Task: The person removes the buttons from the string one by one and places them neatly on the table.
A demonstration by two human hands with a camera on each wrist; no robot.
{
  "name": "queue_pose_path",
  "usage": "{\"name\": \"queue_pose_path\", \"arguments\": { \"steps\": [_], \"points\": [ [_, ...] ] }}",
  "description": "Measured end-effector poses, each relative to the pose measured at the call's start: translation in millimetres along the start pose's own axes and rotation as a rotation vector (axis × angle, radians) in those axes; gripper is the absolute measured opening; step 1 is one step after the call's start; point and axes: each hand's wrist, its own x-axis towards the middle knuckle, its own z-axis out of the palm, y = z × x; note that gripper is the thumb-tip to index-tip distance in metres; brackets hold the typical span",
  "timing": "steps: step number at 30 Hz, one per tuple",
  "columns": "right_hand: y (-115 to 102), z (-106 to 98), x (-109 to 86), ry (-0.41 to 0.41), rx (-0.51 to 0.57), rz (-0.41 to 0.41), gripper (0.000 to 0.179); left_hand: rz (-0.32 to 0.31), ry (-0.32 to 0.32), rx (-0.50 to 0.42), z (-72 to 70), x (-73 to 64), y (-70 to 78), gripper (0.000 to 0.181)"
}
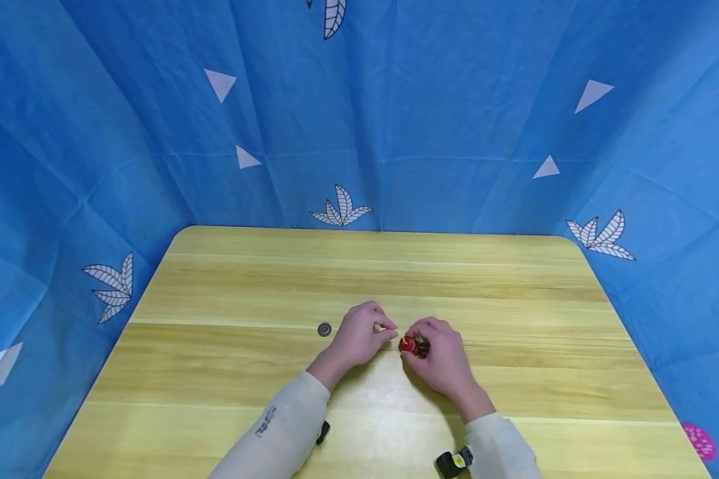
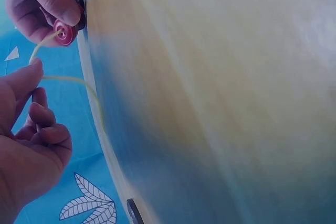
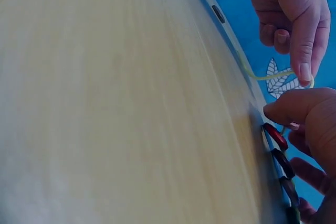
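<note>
A yellow string is pinched between the thumb and finger of my left hand, its loose end hanging past the fingertips. The string runs into the middle of a round red button. My right hand holds that button between thumb and fingers, just right of the left hand and low over the table. Behind the red button, several dark buttons line up in a row under the right hand, partly covered by its fingers in the head view.
A single dark round button lies on the wooden table, left of the left hand. Blue curtain with leaf and triangle prints surrounds the table's back and sides. Both wrists carry small black devices near the sleeves.
</note>
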Motion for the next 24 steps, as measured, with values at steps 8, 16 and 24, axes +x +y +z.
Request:
{"name": "queue_pose_path", "arguments": {
  "steps": [8, 16, 24],
  "points": [
    [3.2, 2.2, -0.5, -0.002, 0.034, -0.013, 0.027, 0.004, -0.009, 0.020, -0.1, -1.2, -1.7, 0.006],
    [5.9, -0.2, -0.9, -0.037, -0.021, -0.009, 0.027, -0.003, 0.010, 0.005, -2.5, -0.9, -2.0, 0.006],
    [8.3, -4.5, -0.4, -0.073, -0.058, -0.014, 0.031, 0.002, 0.014, 0.000, -2.8, -0.7, -1.4, 0.004]
  ]
}}
